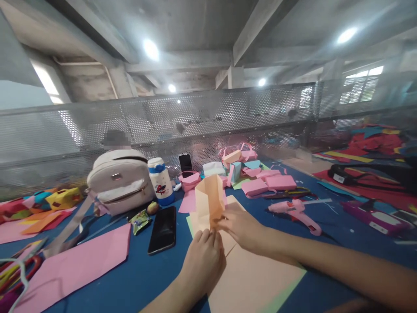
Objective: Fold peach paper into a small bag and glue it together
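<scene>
Leftward, a pink sheet (81, 265) lies on the blue counter (114, 291), then a black phone (162, 230). Next, the left hand (205, 256), fingers curled nearly closed, holds the base of the folded peach paper (203, 198), raised above flat peach sheets (257, 278); the right hand (239, 228) pinches its lower right edge. Farther right lies a pink glue gun (295, 211).

the left hand (203, 261) grips, fingers (206, 235) curled, at the near lower edge of the folded peach paper (203, 202). the right hand (243, 229) pinches the paper's lower right side, forearm (302, 248) slanting away.
</scene>
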Tool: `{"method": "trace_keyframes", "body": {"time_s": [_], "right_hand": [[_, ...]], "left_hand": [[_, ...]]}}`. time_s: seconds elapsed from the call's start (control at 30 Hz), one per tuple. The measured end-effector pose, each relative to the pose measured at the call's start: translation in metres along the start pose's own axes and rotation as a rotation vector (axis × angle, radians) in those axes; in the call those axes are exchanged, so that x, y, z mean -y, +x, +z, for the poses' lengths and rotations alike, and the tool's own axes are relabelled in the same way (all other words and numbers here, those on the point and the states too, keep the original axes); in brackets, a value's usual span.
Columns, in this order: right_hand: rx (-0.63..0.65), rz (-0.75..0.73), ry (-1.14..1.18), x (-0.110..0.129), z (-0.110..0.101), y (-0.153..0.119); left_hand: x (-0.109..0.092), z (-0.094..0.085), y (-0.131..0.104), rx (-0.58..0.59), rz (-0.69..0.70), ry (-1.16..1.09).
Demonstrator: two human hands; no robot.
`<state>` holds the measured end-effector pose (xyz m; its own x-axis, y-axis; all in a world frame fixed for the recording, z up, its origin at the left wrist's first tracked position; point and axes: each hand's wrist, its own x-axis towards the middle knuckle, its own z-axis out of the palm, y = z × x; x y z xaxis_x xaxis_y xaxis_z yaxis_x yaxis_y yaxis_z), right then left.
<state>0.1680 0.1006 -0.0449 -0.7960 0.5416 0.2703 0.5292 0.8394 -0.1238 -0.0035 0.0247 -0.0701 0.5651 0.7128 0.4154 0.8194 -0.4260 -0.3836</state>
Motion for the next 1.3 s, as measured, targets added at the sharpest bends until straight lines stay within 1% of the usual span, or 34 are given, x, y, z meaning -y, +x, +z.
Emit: {"method": "trace_keyframes", "body": {"time_s": [0.1, 0.2, 0.4, 0.53, 0.63, 0.77, 0.93, 1.0, 1.17, 1.3], "right_hand": [[0.091, -0.047, -0.041, 0.002, 0.000, 0.008], [0.130, -0.035, -0.032, 0.002, 0.003, 0.016], [0.191, -0.036, -0.017, 0.007, 0.002, 0.033], [0.216, -0.064, -0.024, 0.006, 0.000, 0.038], [0.225, -0.096, -0.034, 0.003, 0.001, 0.037], [0.230, -0.118, -0.055, -0.002, 0.004, 0.036], [0.206, -0.146, -0.064, -0.005, 0.007, 0.031], [0.199, -0.137, -0.063, -0.005, 0.007, 0.027], [0.205, -0.073, -0.040, 0.000, -0.004, 0.013], [0.215, -0.050, -0.015, 0.002, -0.015, 0.004]], "left_hand": [[-0.003, 0.003, 0.000, -0.001, 0.001, 0.024], [-0.005, 0.006, 0.001, 0.011, -0.004, 0.053], [-0.011, 0.009, 0.000, 0.109, -0.033, 0.065], [-0.014, 0.008, -0.001, 0.209, -0.076, 0.082], [-0.015, 0.005, -0.002, 0.257, -0.086, 0.083], [-0.015, 0.001, -0.002, 0.276, -0.094, 0.082], [-0.015, 0.001, -0.003, 0.222, -0.075, 0.102], [-0.014, 0.001, -0.004, 0.201, -0.065, 0.101], [-0.012, -0.003, -0.003, 0.209, -0.003, 0.073], [-0.012, -0.010, -0.001, 0.245, -0.042, 0.018]]}}
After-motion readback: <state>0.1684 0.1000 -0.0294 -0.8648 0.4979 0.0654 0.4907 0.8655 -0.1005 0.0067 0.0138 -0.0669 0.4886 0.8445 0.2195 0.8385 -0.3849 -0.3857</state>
